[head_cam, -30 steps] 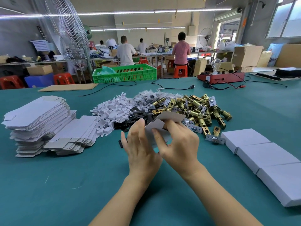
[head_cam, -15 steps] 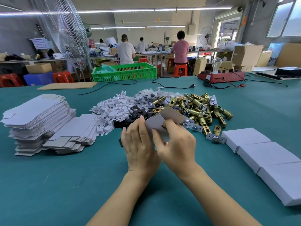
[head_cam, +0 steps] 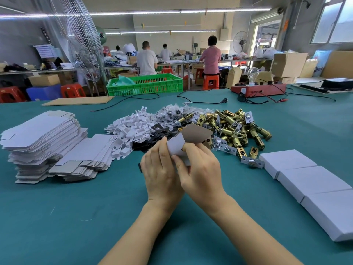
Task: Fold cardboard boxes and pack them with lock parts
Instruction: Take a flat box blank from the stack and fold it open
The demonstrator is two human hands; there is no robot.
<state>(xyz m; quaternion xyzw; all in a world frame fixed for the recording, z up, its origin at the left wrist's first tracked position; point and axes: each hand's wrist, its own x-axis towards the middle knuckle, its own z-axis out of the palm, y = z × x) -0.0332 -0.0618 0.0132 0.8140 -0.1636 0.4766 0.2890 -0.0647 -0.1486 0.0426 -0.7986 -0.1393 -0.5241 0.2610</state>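
A small cardboard box (head_cam: 193, 136), white outside and brown inside, is held above the green table (head_cam: 95, 217) with its flap raised. My left hand (head_cam: 162, 169) grips its left side. My right hand (head_cam: 200, 169) grips its right side, thumb pressed on the white panel. Behind lies a heap of brass lock latches (head_cam: 233, 127), black plates (head_cam: 158, 131) and white plastic pieces (head_cam: 129, 131). A stack of flat box blanks (head_cam: 44, 138) stands at the left. Three closed white boxes (head_cam: 309, 184) line up at the right.
A green crate (head_cam: 145, 85), a flat brown cardboard sheet (head_cam: 78, 101), black cables (head_cam: 200, 101) and a red tester box with a bulb (head_cam: 257, 88) sit along the table's far edge. People work at benches beyond, with a large fan (head_cam: 76, 44) at left.
The box has risen a little in both hands and its brown flap has opened wider. My right thumb has slid along the white panel.
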